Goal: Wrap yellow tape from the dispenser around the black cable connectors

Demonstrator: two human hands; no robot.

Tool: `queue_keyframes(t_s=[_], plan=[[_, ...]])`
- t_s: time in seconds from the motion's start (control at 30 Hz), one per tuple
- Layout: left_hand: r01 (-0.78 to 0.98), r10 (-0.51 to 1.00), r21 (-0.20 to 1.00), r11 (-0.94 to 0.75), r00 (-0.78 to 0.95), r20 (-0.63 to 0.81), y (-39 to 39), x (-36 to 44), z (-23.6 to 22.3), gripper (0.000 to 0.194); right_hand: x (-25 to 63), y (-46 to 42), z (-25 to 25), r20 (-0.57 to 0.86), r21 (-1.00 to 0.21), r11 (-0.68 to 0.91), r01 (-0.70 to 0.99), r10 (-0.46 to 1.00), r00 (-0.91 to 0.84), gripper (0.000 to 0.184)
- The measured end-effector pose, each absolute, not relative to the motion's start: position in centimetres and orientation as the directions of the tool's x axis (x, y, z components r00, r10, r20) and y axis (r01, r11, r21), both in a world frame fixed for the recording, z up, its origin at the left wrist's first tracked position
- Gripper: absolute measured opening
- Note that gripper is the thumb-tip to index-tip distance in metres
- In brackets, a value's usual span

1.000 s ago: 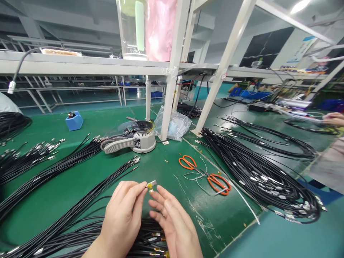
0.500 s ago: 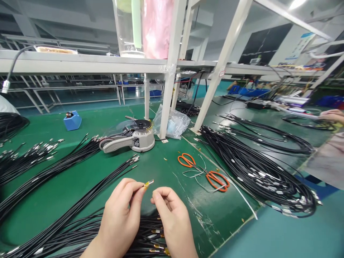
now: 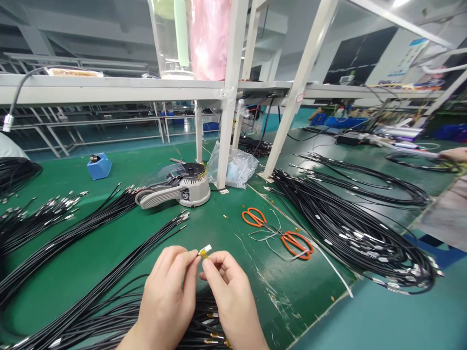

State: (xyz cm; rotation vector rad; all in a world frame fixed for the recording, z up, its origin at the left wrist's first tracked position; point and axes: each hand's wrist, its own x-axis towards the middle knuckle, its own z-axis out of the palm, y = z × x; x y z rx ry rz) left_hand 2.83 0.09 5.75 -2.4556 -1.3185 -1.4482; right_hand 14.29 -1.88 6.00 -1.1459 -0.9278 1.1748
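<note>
My left hand (image 3: 166, 289) pinches a black cable just behind its end, between thumb and forefinger. That cable end carries a silvery metal connector (image 3: 207, 248) with yellow tape (image 3: 203, 253) wrapped around its base. Against the tape, the closed thumb and forefinger of my right hand (image 3: 231, 291) grip its lower edge; the exact contact is partly hidden by the fingertips. Below both hands lies a bundle of black cables (image 3: 109, 316), several of its ends bearing yellow tape and metal tips.
A round tape dispenser (image 3: 195, 192) stands ahead. Orange-handled scissors (image 3: 295, 244) and thread cutters lie right, among thin grey strips. Coiled black cables (image 3: 339, 228) fill the right bench; more bundles (image 3: 73, 221) lie left. Shelf posts (image 3: 228, 121) rise behind. Another person's hand (image 3: 454, 154) shows far right.
My right hand has moved left and up to meet the cable end at the tape. The connector has turned, showing a broader silvery face. The other person's hand has shifted slightly.
</note>
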Motion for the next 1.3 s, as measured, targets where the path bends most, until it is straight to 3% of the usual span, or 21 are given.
queue_keyframes(t_s=[0.2, 0.33, 0.43, 0.63, 1.3], plan=[[0.534, 0.819, 0.645, -0.547, 0.18, 0.545, -0.1, 2.7, 6.3, 0.014, 14.4, -2.4, 5.3, 0.04, -0.985, 0.074, -0.158, 0.976, 0.212, 0.021], [0.429, 0.965, 0.865, -0.262, 0.113, 0.237, -0.3, 2.8, 6.7, 0.024, 14.5, -2.3, 5.1, 0.103, -0.99, 0.121, -0.072, 0.97, 0.221, 0.018], [0.312, 0.994, 0.949, -0.047, 0.109, 0.013, -0.3, 2.9, 7.1, 0.028, 14.6, -2.2, 5.3, 0.118, -0.991, 0.13, -0.036, 0.967, 0.224, 0.017], [0.107, 0.976, 0.988, 0.108, 0.175, -0.125, 0.1, 3.1, 7.4, 0.034, 14.8, -2.2, 5.9, 0.142, -0.99, 0.137, 0.036, 0.964, 0.224, 0.016], [-0.24, 0.926, 0.927, 0.289, 0.314, -0.208, 0.3, 3.2, 7.1, 0.032, 15.1, -2.0, 5.8, 0.168, -0.985, 0.159, 0.062, 0.965, 0.201, 0.016]])
